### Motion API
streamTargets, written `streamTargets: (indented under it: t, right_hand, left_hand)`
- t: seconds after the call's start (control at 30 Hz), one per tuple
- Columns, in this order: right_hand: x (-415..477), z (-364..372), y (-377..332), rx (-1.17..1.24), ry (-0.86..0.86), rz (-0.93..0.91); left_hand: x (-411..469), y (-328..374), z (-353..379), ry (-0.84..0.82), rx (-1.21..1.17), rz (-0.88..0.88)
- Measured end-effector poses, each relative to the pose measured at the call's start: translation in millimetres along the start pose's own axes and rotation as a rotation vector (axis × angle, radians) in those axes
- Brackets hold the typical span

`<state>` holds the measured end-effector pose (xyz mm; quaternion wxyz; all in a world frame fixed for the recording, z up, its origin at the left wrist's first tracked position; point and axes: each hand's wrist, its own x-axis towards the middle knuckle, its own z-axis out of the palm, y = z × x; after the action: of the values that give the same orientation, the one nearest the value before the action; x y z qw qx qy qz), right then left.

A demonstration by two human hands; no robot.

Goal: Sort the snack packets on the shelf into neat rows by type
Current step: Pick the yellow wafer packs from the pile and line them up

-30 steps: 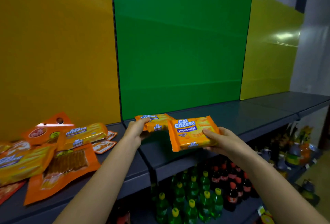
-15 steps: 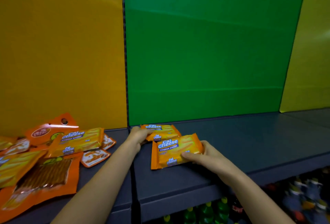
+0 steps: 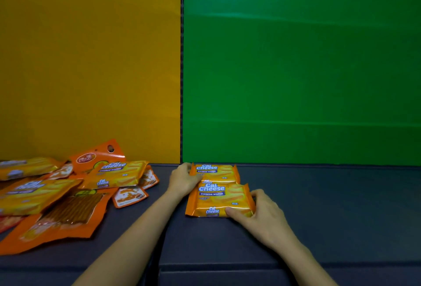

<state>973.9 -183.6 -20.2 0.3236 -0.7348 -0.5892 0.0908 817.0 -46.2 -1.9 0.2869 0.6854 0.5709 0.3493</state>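
- Right hand: fingers pinched front wafer packet at its near-right corner, flat on shelf.
- Left hand: fingers gripped rear wafer packet, touching the front one.
- Mixed pile lay left.

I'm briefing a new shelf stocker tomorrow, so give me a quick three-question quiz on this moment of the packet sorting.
1. True or false: the unsorted pile lies to the left of the left hand.
2. Which hand holds the nearer packet with thumb on top and fingers round its edge? A. left hand B. right hand C. neither
3. Fill in: the back packet, held by the left hand, lies in front of the ____ panel.

Key: 1 true; 2 B; 3 green.
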Motion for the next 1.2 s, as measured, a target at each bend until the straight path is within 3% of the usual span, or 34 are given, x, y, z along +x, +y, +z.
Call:
streamTargets:
  t: [0.13, 0.27, 0.43, 0.57, 0.77, 0.97, 1.2]
  right_hand:
    - [2.6, 1.9, 4.4, -0.055, 0.093, -0.079]
    - [1.3, -0.7, -0.3, -0.023, 0.227, -0.272]
    - [-1.7, -0.2, -42.1, 0.023, 0.131, -0.576]
    - [5.2, 19.3, -90.9, 0.108, 0.044, -0.652]
    - [36.5, 72.2, -156.3, 0.106, -0.097, -0.481]
    - [61.2, 107.4, -206.2, 0.066, -0.071, -0.281]
    - [67.2, 142.8, -228.0, 0.061, -0.09, -0.047]
  left_hand:
    - [-7.0, 1.7, -9.8, 0.078, 0.159, 0.14]
    - [-27.7, 3.7, -35.2, 0.214, 0.226, 0.305]
    - [-58.0, -14.5, -85.2, 0.362, 0.289, 0.362]
    - [-78.2, -48.8, -134.4, 0.471, 0.34, 0.306]
    - [-103.1, -112.9, -212.5, 0.575, 0.419, 0.078]
    - [-93.8, -159.3, -285.7, 0.513, 0.491, -0.053]
    - [-71.0, -180.3, -301.1, 0.152, 0.568, -0.221]
